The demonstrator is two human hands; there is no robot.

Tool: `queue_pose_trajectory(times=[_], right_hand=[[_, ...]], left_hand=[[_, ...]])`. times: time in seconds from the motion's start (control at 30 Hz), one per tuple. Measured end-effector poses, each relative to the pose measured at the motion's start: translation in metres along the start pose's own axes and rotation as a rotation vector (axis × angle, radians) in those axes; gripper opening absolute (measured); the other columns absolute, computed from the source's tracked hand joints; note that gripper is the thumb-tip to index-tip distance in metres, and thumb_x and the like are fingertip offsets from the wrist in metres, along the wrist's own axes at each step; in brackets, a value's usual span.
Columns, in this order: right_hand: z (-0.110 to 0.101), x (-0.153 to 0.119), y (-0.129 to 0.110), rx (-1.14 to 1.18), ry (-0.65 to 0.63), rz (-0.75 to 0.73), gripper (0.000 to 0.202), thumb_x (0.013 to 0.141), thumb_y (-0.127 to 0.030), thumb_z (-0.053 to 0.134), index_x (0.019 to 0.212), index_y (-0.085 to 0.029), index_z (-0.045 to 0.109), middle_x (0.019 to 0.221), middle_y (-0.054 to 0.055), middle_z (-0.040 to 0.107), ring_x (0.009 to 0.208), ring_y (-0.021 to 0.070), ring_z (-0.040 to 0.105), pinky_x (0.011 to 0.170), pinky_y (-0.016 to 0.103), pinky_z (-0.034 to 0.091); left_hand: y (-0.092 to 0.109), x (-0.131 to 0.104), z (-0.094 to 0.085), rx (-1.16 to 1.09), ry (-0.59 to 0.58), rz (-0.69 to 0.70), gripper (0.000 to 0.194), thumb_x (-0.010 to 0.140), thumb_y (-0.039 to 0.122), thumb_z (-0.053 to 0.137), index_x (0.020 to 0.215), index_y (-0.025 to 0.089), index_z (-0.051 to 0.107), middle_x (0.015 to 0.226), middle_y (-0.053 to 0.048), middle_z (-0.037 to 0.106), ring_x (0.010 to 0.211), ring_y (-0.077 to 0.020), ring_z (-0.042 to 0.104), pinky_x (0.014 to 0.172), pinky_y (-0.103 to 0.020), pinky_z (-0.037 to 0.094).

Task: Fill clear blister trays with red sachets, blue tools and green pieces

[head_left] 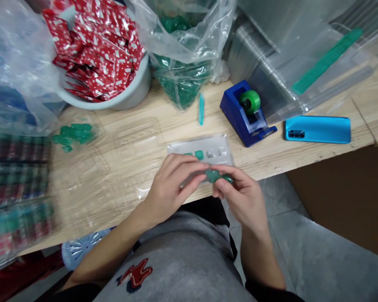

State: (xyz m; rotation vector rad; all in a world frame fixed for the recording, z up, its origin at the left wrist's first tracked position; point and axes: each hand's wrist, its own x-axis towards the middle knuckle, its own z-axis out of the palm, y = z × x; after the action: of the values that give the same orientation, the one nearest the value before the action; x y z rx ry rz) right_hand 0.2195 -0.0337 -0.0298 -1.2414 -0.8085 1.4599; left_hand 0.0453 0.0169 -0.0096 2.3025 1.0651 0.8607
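Observation:
My right hand [244, 195] is closed on small green translucent pieces [227, 178], held between thumb and fingers. The thumb and fingertips of my left hand [173, 184] pinch at the left end of a green piece [213, 175] in front of my body. Just beyond both hands lies a pale tray [228, 156] with small square recesses. Green squares [199, 155] sit in some of its recesses, while others to the right hold nothing. My fingers hide the near part of the tray.
A blue tape dispenser [239, 115] and a blue phone [318, 130] lie to the right. Farther back stand a tub [138, 86] of red packets and a bag [189, 54] of green pieces. Clear trays [129, 142], loose green pieces [72, 134] and stacked packs [17, 184] fill the left.

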Motion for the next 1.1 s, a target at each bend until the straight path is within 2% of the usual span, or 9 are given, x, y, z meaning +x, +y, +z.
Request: queue_pose_trajectory(times=[0.13, 0.27, 0.37, 0.5, 0.6, 0.7, 0.83, 0.93, 1.1], right_hand=[[-0.017, 0.018, -0.012, -0.451, 0.190, -0.219, 0.014, 0.082, -0.027, 0.071, 0.095, -0.027, 0.075, 0.071, -0.002, 0.060, 0.065, 0.0119, 0.055, 0.064, 0.028, 0.048], [-0.021, 0.042, -0.017, -0.753, 0.008, -0.414, 0.019, 0.085, -0.022, 0.068, 0.103, -0.024, 0.074, 0.079, 0.001, 0.061, 0.074, 0.0151, 0.058, 0.069, 0.029, 0.046], [-0.015, 0.053, -0.017, -0.942, -0.098, -0.398, 0.021, 0.087, -0.019, 0.066, 0.106, -0.021, 0.073, 0.084, 0.005, 0.062, 0.077, 0.0172, 0.059, 0.070, 0.031, 0.045], [-0.007, 0.056, -0.020, -1.128, -0.106, -0.282, 0.016, 0.086, -0.018, 0.064, 0.099, -0.021, 0.074, 0.083, 0.005, 0.060, 0.075, 0.0192, 0.058, 0.068, 0.032, 0.043], [-0.007, 0.054, -0.023, -0.997, -0.098, -0.243, 0.017, 0.085, -0.023, 0.066, 0.100, -0.021, 0.073, 0.085, 0.005, 0.060, 0.075, 0.0179, 0.057, 0.070, 0.032, 0.045], [-0.010, 0.046, -0.024, -0.537, -0.107, -0.174, 0.032, 0.088, -0.030, 0.062, 0.119, -0.025, 0.065, 0.100, 0.005, 0.063, 0.085, 0.0177, 0.061, 0.073, 0.032, 0.051], [-0.007, 0.028, -0.024, 0.011, -0.268, -0.034, 0.038, 0.091, -0.024, 0.054, 0.127, -0.032, 0.058, 0.122, 0.003, 0.063, 0.104, 0.0183, 0.065, 0.090, 0.039, 0.055], [0.002, 0.016, -0.027, 0.117, -0.309, -0.008, 0.039, 0.091, -0.024, 0.055, 0.129, -0.033, 0.057, 0.129, 0.003, 0.062, 0.116, 0.0200, 0.062, 0.101, 0.044, 0.052], [0.011, 0.007, -0.034, 0.135, -0.355, 0.034, 0.042, 0.092, -0.025, 0.058, 0.133, -0.034, 0.054, 0.133, 0.003, 0.062, 0.124, 0.0195, 0.058, 0.102, 0.042, 0.052]], left_hand=[[-0.012, -0.011, -0.001, -0.004, 0.050, -0.122, 0.019, 0.094, 0.019, 0.054, 0.112, 0.023, 0.060, 0.103, -0.004, 0.069, 0.098, -0.0169, 0.063, 0.086, -0.034, 0.052], [-0.019, -0.019, -0.002, 0.003, 0.090, -0.159, 0.016, 0.093, 0.015, 0.054, 0.105, 0.022, 0.063, 0.100, -0.004, 0.068, 0.096, -0.0156, 0.063, 0.086, -0.032, 0.052], [-0.020, -0.020, -0.002, 0.012, 0.100, -0.143, 0.017, 0.093, 0.014, 0.054, 0.105, 0.021, 0.063, 0.100, -0.004, 0.067, 0.097, -0.0153, 0.063, 0.086, -0.032, 0.052], [-0.021, -0.019, -0.002, 0.014, 0.091, -0.117, 0.018, 0.093, 0.011, 0.054, 0.105, 0.021, 0.062, 0.100, -0.004, 0.067, 0.096, -0.0146, 0.063, 0.086, -0.031, 0.052], [-0.022, -0.019, -0.004, 0.023, 0.099, -0.122, 0.018, 0.092, 0.010, 0.054, 0.105, 0.021, 0.062, 0.100, -0.004, 0.067, 0.096, -0.0146, 0.063, 0.085, -0.031, 0.052], [-0.021, -0.018, -0.006, 0.023, 0.116, -0.134, 0.019, 0.093, 0.012, 0.053, 0.106, 0.023, 0.061, 0.100, -0.003, 0.067, 0.096, -0.0151, 0.063, 0.085, -0.033, 0.053], [-0.013, -0.014, -0.005, -0.014, 0.119, -0.108, 0.018, 0.094, 0.015, 0.054, 0.108, 0.023, 0.061, 0.101, -0.003, 0.067, 0.097, -0.0157, 0.063, 0.085, -0.033, 0.053], [-0.003, -0.010, -0.005, -0.031, 0.111, -0.092, 0.021, 0.093, 0.018, 0.056, 0.112, 0.025, 0.059, 0.106, -0.003, 0.066, 0.102, -0.0173, 0.062, 0.089, -0.035, 0.052], [0.010, -0.004, -0.009, -0.011, 0.122, -0.044, 0.018, 0.091, 0.019, 0.059, 0.108, 0.025, 0.059, 0.115, -0.005, 0.060, 0.110, -0.0184, 0.058, 0.094, -0.037, 0.050]])
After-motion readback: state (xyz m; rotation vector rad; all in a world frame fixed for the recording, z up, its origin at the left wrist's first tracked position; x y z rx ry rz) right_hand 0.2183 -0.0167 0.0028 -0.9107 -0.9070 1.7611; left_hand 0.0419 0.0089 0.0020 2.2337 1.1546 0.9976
